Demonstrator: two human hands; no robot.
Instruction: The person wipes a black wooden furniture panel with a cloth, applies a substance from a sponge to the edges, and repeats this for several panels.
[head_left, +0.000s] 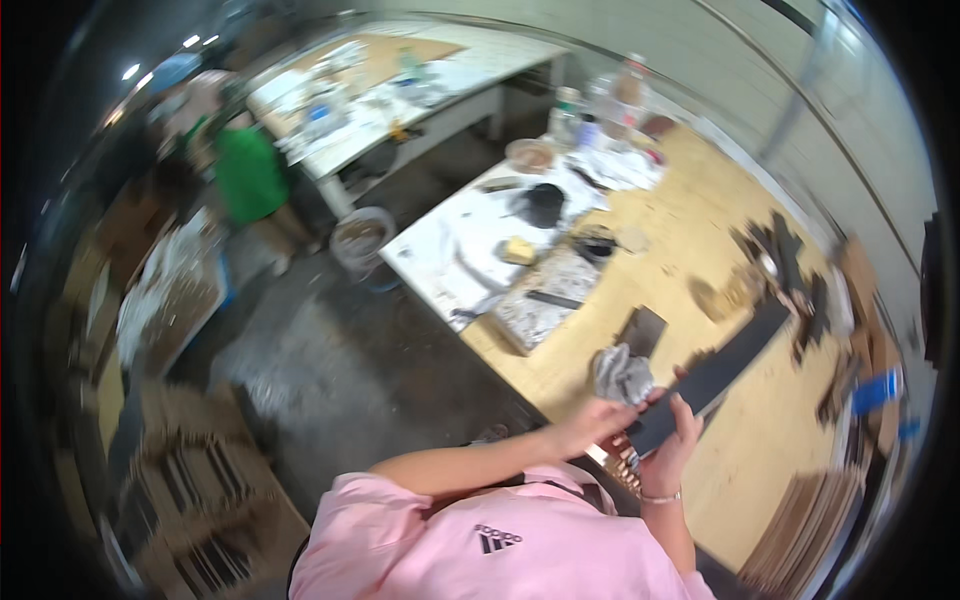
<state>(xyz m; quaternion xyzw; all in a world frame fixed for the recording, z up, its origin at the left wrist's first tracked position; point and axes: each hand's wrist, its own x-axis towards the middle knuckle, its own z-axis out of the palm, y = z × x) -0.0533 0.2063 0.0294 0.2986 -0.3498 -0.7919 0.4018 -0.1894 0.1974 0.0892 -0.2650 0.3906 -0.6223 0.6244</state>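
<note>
A long, flat, dark strip (722,368) slants away from me over the table, its near end between my hands. My right hand (676,440) grips that end, thumb on the upper face and fingers round the edge. My left hand (605,420) is closed at the strip's left edge, its fingertips on the strip. A crumpled grey-white cloth (622,375) sits against the left fingers; whether it is held or just lies there is unclear. Below the hands, a row of small brownish pieces (625,468) is partly hidden. A short dark block (641,330) lies beyond the cloth.
On the wooden table (660,230) are a stained slab (548,300), a yellow sponge-like block (518,250), a black bowl (540,205) and bottles (628,90). Dark strips (780,250) pile up at right. Cardboard stacks (805,530) flank me. A person in green (247,170) stands far left.
</note>
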